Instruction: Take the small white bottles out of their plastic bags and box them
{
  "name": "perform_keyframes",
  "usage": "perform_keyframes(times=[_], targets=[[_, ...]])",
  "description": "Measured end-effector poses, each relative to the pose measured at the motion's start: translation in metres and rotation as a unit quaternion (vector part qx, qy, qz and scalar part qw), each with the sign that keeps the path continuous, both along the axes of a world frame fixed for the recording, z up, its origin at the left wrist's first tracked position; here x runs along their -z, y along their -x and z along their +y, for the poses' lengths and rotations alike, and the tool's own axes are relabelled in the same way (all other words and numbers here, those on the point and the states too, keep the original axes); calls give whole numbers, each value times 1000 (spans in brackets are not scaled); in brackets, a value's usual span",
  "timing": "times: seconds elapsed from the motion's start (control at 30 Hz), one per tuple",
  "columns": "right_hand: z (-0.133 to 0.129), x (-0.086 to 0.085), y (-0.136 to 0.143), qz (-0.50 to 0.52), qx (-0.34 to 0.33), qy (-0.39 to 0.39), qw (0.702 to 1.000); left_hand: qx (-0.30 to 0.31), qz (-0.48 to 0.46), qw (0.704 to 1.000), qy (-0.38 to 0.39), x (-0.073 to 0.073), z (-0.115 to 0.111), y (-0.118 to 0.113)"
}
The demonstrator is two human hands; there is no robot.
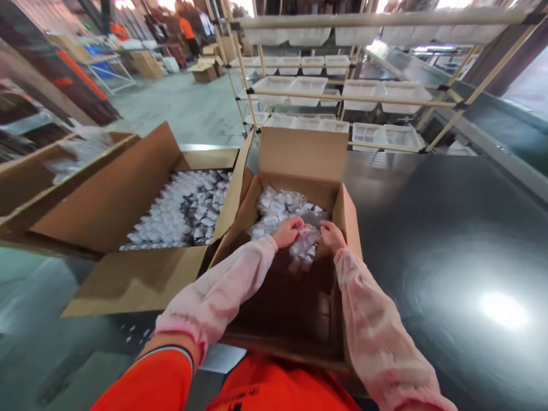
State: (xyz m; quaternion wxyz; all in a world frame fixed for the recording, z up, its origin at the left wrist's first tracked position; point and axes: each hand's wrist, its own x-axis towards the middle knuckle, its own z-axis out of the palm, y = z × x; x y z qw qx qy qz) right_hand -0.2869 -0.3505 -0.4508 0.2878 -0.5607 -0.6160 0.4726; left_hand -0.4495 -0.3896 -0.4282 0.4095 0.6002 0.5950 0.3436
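Note:
Both my hands reach into an open cardboard box [351, 220] in front of me. A clear plastic bag [305, 242] with small white pieces inside hangs between them. My left hand [289, 231] is closed, pinching the bag's left edge. On the other side, my right hand [333, 237] pinches its right edge. Behind them, more clear bags of white pieces [274, 205] lie at the far end of the box. To the left, a larger open carton [149, 277] holds many small white and dark-tipped pieces [180, 208].
Another carton [25, 188] with clear plastic wrap stands far left. Ahead is a tube-frame rack [299, 94] carrying white trays [363, 94]. A dark, shiny tabletop [432, 245] extends to the right. In the background, a person in orange [186, 28] stands near cardboard boxes [204, 69].

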Motion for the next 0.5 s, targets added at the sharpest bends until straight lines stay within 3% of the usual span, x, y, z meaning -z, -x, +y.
perform_keyframes(times=[0.1,0.17,0.27,0.4,0.5], targets=[[-2,-5,3,91,-47,25,994,0,-117,993,-11,-43,-5,3],[-10,-11,5,152,-98,42,983,1,-249,968,-6,-67,-11,5],[-28,-20,8,226,-140,67,962,-30,-379,925,-23,-90,-23,13],[-55,-29,15,296,-101,77,947,-120,-430,893,-61,-90,-47,31],[-67,-29,17,324,-49,65,943,-24,-387,921,31,-71,-71,37]])
